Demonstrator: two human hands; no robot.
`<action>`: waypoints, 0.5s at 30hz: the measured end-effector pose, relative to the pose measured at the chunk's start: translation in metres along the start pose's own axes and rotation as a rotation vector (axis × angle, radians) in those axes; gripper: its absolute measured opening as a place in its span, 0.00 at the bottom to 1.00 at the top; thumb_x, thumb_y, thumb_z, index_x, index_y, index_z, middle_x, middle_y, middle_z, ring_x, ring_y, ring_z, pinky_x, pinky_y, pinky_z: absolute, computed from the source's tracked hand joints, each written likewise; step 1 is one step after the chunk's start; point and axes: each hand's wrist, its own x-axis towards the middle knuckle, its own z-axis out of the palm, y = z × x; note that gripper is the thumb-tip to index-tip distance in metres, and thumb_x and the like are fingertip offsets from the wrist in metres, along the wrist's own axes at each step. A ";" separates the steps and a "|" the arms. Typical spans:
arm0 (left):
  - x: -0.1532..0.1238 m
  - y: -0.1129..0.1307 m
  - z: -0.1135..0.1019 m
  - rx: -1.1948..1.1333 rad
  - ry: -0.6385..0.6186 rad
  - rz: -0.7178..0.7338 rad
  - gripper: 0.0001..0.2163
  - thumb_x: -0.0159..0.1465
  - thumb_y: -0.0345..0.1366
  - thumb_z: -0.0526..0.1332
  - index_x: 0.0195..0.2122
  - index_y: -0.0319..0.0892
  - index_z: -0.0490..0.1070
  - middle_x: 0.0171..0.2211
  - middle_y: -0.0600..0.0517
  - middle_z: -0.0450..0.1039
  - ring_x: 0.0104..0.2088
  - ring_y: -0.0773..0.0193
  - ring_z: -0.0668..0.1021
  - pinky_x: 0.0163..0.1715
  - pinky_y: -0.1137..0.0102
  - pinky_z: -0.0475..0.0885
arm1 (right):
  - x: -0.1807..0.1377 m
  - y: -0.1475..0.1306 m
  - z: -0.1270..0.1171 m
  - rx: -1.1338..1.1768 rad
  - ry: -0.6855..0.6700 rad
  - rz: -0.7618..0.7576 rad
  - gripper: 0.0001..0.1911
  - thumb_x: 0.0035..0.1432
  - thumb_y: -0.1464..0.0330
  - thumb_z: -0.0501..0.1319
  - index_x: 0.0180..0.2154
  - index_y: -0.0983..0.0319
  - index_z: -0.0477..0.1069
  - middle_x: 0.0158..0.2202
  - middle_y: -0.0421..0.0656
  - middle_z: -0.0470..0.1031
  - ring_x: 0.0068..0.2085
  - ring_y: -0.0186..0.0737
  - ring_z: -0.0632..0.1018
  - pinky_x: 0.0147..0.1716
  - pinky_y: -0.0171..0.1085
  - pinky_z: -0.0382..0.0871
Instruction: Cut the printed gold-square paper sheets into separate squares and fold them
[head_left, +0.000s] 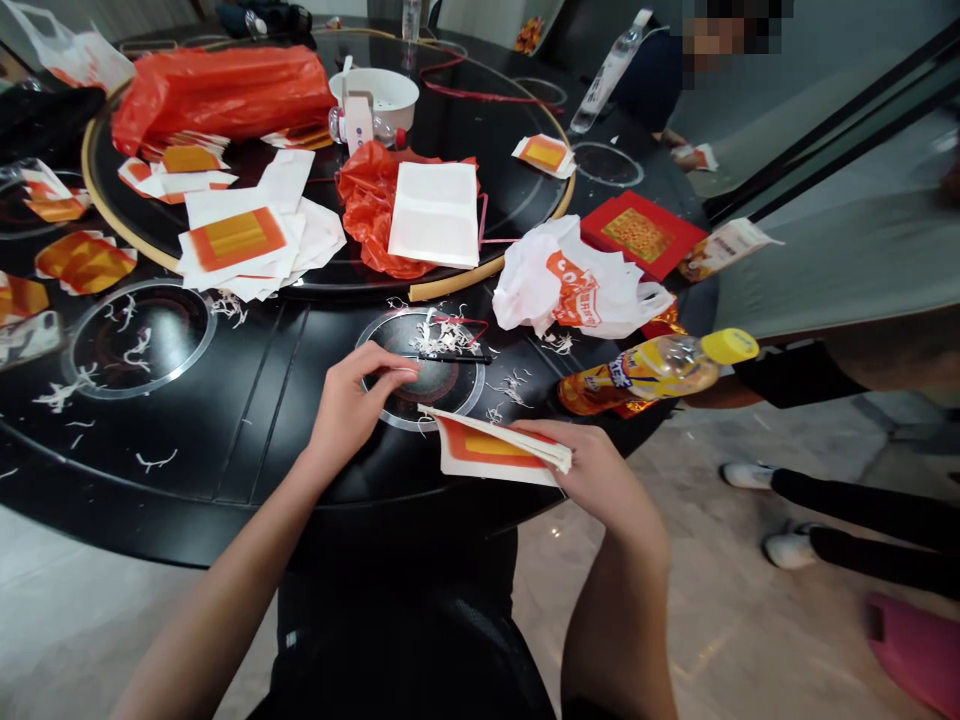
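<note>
Round black surface [150, 470], near edge just below both hands, open room to left. Right hand [600, 475] grip closed on folded orange-printed paper [487, 450], overlapping round burner ring [382, 322]. Left hand [352, 410] empty, loosely curled, fingertips just short of black pen [454, 358].

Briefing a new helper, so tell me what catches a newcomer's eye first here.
The large red-orange plastic bag on the far side of the black round table stands out first, with a white bag printed in orange at right of centre. Nearer, the right hand holds a folded paper in white and orange, close to the left hand. A yellow-capped bottle lies at the table's right edge.
</note>
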 end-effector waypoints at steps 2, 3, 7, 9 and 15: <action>-0.004 0.006 0.002 0.020 -0.140 0.066 0.06 0.72 0.35 0.67 0.44 0.49 0.85 0.38 0.52 0.80 0.40 0.61 0.80 0.45 0.64 0.77 | 0.003 -0.005 0.004 0.016 -0.039 -0.004 0.28 0.54 0.79 0.56 0.49 0.57 0.86 0.48 0.44 0.89 0.46 0.48 0.89 0.51 0.41 0.83; -0.006 0.009 0.006 0.023 -0.219 0.108 0.08 0.73 0.34 0.65 0.46 0.50 0.85 0.38 0.51 0.79 0.40 0.61 0.80 0.44 0.64 0.77 | 0.005 -0.008 0.006 0.023 -0.054 -0.004 0.28 0.54 0.79 0.56 0.49 0.56 0.86 0.48 0.43 0.89 0.46 0.48 0.89 0.51 0.41 0.83; -0.015 0.017 0.020 0.044 -0.352 0.263 0.10 0.75 0.30 0.61 0.46 0.47 0.84 0.38 0.50 0.78 0.40 0.61 0.79 0.43 0.66 0.76 | 0.010 -0.018 0.012 0.043 -0.096 0.010 0.27 0.55 0.79 0.56 0.49 0.56 0.86 0.47 0.43 0.89 0.46 0.47 0.89 0.51 0.40 0.82; -0.017 0.018 0.024 0.071 -0.363 0.306 0.10 0.76 0.29 0.60 0.42 0.45 0.83 0.38 0.50 0.78 0.41 0.61 0.79 0.43 0.65 0.76 | 0.010 -0.021 0.012 0.050 -0.104 0.017 0.26 0.55 0.79 0.56 0.48 0.57 0.86 0.47 0.42 0.89 0.45 0.47 0.89 0.51 0.40 0.81; -0.015 0.023 0.023 0.078 -0.316 0.307 0.10 0.76 0.30 0.58 0.39 0.44 0.79 0.39 0.49 0.77 0.42 0.60 0.79 0.44 0.64 0.76 | 0.006 -0.018 0.008 0.090 -0.118 0.024 0.26 0.55 0.77 0.56 0.48 0.55 0.86 0.47 0.41 0.89 0.45 0.47 0.89 0.48 0.39 0.81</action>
